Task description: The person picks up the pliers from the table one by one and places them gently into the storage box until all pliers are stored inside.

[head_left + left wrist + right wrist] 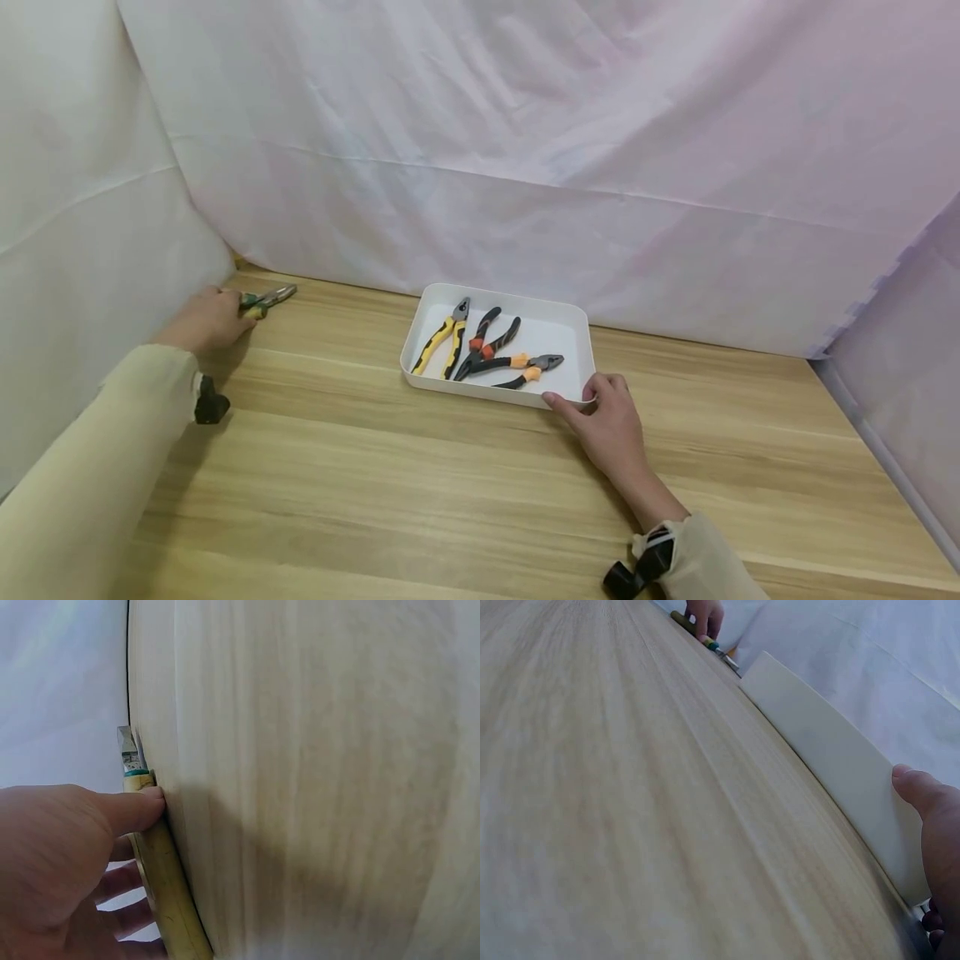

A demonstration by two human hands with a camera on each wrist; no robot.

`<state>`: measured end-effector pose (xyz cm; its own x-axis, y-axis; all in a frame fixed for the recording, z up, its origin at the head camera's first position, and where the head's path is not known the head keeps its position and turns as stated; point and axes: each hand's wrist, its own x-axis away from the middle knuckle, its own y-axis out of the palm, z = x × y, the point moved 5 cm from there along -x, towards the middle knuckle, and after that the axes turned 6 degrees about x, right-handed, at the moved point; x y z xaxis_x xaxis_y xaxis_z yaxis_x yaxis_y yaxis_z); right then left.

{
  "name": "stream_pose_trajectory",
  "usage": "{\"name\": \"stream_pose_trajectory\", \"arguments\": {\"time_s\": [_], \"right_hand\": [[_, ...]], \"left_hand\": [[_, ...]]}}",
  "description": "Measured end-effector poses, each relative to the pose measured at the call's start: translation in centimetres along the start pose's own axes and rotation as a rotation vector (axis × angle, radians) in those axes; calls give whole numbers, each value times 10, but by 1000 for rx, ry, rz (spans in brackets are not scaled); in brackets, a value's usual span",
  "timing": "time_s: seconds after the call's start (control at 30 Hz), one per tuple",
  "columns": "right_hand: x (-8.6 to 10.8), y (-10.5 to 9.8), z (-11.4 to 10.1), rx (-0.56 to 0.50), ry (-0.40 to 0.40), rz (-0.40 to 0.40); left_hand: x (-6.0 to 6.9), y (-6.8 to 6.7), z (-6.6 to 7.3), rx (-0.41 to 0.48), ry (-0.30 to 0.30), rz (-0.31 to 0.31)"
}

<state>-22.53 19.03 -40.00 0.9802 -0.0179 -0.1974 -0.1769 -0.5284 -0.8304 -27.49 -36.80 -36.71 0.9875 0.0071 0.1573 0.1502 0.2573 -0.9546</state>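
Note:
At the table's far left, my left hand (212, 321) holds pliers with green and yellow handles (258, 312), their metal jaws pointing right. Up close in the left wrist view, the thumb presses along the yellow handle (169, 900) and the fingers lie behind it. My right hand (613, 423) grips the near right corner of a white tray (480, 390), thumb on the outside of the front wall. Inside the tray lie yellow-and-black pliers (461, 312), red-and-black pliers (477, 343) and orange-and-black pliers (536, 364); the last two overlap.
The tray stands on a wood-grain table (360, 483) near its back edge. White cloth (465, 150) hangs behind the table and along the left side. A black wrist camera (212, 403) sits on the left sleeve, another (637, 567) on the right.

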Motion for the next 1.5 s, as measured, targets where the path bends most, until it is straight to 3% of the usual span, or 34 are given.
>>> {"name": "stream_pose_trajectory", "arguments": {"time_s": [0.4, 0.6, 0.9, 1.17, 1.4, 1.5], "right_hand": [[0, 4, -2, 7, 1, -6], [0, 5, -2, 11, -3, -3], [-1, 5, -1, 2, -1, 1], [-2, 5, 0, 9, 1, 2], [-3, 6, 1, 15, -2, 5], [-3, 6, 2, 16, -2, 9]], "left_hand": [[9, 2, -4, 41, -29, 59], [15, -1, -2, 132, -24, 129], [19, -13, 17, 237, 7, 193], [19, -21, 43, 503, 50, 208], [29, -24, 75, 751, 7, 77], [32, -22, 89, 899, 17, 17]]}}
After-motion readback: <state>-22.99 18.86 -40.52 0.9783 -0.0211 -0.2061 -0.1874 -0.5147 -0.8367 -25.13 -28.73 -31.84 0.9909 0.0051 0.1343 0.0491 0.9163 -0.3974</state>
